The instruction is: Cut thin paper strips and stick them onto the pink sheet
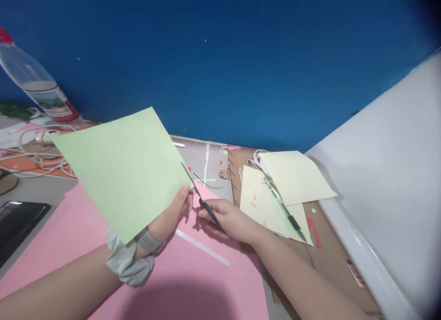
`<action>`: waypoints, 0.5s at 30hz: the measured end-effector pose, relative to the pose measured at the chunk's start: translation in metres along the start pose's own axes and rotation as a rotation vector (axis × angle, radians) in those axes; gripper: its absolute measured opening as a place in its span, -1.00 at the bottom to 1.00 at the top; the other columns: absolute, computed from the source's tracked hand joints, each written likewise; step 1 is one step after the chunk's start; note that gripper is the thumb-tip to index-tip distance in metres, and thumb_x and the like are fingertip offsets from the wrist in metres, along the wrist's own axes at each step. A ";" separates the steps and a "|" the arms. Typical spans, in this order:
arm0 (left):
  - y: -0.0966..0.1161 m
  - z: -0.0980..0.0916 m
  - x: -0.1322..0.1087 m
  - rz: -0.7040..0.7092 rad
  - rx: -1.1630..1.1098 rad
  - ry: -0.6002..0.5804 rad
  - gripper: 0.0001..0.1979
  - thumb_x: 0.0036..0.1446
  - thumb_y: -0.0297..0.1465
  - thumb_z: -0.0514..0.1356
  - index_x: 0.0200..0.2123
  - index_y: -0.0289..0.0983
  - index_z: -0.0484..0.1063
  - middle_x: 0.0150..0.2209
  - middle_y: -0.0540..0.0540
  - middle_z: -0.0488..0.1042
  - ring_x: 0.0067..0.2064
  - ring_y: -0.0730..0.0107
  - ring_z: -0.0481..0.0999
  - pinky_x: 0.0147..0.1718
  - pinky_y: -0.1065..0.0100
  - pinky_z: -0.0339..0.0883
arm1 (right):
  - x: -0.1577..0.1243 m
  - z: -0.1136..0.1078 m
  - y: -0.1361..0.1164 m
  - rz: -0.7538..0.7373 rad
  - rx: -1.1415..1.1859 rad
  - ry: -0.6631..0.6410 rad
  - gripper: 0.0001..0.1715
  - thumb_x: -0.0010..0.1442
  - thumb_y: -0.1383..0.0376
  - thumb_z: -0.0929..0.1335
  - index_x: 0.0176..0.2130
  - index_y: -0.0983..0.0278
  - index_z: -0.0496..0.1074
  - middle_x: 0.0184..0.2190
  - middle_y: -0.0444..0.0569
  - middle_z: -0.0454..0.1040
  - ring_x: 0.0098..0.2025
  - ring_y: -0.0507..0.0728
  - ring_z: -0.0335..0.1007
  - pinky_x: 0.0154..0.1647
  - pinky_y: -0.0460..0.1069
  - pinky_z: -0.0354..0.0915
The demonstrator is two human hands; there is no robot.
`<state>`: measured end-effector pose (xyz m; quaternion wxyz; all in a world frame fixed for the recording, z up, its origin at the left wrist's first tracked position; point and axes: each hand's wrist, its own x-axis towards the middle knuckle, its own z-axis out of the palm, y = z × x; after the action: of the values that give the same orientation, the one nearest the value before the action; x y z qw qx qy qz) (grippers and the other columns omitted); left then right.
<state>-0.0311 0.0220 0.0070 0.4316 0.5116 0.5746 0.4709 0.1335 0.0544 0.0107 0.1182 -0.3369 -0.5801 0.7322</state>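
Note:
A light green sheet of paper [124, 168] is raised over the desk, pinched near its right corner by my left hand [177, 200]. The thumb lies on its front and the other fingers are behind. In my right hand [223, 216] is a pair of black-handled scissors [209, 211], fingers wrapped round the handles. The blades point up and left, at the green sheet's right edge, close to my left fingertips. Below both hands lies a large pink sheet [193, 283] with a narrow white strip [203, 247] on it.
At right, pale yellow sheets [299, 177] and a pen [284, 207] lie on brown cardboard [330, 246]. A bottle with a red cap [44, 81] stands at left, near white cables [41, 161] and a black phone [20, 223]. A blue wall [220, 72] rises behind; paper scraps lie before it.

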 end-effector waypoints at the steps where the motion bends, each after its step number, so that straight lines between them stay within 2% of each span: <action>1: 0.000 0.000 0.000 -0.004 -0.007 -0.001 -0.52 0.25 -0.19 -0.08 -0.71 -0.17 0.13 -0.73 0.07 0.14 -0.57 0.41 0.26 -0.21 0.33 0.30 | -0.001 -0.002 0.000 0.005 -0.019 -0.029 -0.51 0.19 -0.06 0.28 -0.43 0.32 0.29 -0.72 -0.26 0.20 -0.72 -0.10 0.03 -0.69 -0.15 0.03; 4: -0.001 -0.001 0.002 -0.020 -0.035 0.058 -0.53 0.25 -0.16 -0.07 -0.69 -0.18 0.14 -0.71 0.07 0.14 -0.59 0.44 0.23 -0.34 0.37 0.29 | -0.001 -0.006 -0.001 -0.003 -0.037 -0.102 -0.43 0.16 -0.14 0.25 -0.38 0.33 0.32 -0.64 -0.16 0.33 -0.71 -0.07 0.16 -0.72 -0.15 0.08; 7: -0.002 -0.003 0.005 -0.010 -0.035 0.113 -0.53 0.24 -0.13 -0.06 -0.67 -0.19 0.17 -0.69 0.08 0.16 -0.57 0.45 0.25 -0.33 0.38 0.29 | 0.003 -0.005 0.002 -0.052 0.044 -0.053 -0.38 0.17 -0.17 0.20 -0.35 0.34 0.34 -0.62 -0.14 0.36 -0.73 -0.07 0.18 -0.76 -0.16 0.10; 9: 0.000 -0.002 0.006 -0.011 -0.035 0.052 -0.52 0.25 -0.14 -0.09 -0.68 -0.20 0.15 -0.69 0.08 0.14 -0.59 0.47 0.24 -0.38 0.39 0.29 | 0.008 -0.005 0.004 -0.089 0.149 0.091 -0.37 0.19 -0.17 0.17 -0.30 0.34 0.35 -0.60 -0.15 0.37 -0.76 -0.08 0.13 -0.79 -0.16 0.10; 11: 0.002 0.000 0.005 -0.024 -0.039 -0.036 -0.51 0.25 -0.15 -0.09 -0.70 -0.20 0.13 -0.71 0.08 0.13 -0.61 0.47 0.24 -0.44 0.40 0.29 | 0.012 -0.006 0.006 -0.157 0.243 0.291 -0.38 0.19 -0.17 0.18 -0.25 0.32 0.34 -0.55 -0.13 0.41 -0.75 -0.08 0.12 -0.80 -0.15 0.11; 13: 0.003 0.003 0.001 -0.038 -0.033 -0.139 -0.52 0.21 -0.14 -0.05 -0.71 -0.20 0.13 -0.71 0.06 0.17 -0.61 0.47 0.26 -0.47 0.40 0.30 | 0.014 -0.010 0.004 -0.241 0.260 0.490 -0.43 0.16 -0.13 0.25 -0.23 0.33 0.35 -0.46 -0.08 0.45 -0.68 -0.06 0.23 -0.75 -0.15 0.16; 15: 0.001 0.005 -0.003 -0.052 -0.015 -0.298 -0.52 0.19 -0.11 -0.03 -0.71 -0.20 0.16 -0.70 0.05 0.22 -0.61 0.47 0.28 -0.46 0.38 0.32 | 0.013 -0.012 -0.001 -0.300 0.238 0.604 -0.51 0.13 -0.04 0.34 -0.21 0.33 0.37 -0.40 -0.06 0.46 -0.58 -0.03 0.32 -0.65 -0.15 0.23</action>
<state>-0.0253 0.0193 0.0072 0.5281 0.5576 0.5136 0.3826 0.1314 0.0713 0.0059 0.4287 -0.4331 -0.4727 0.6365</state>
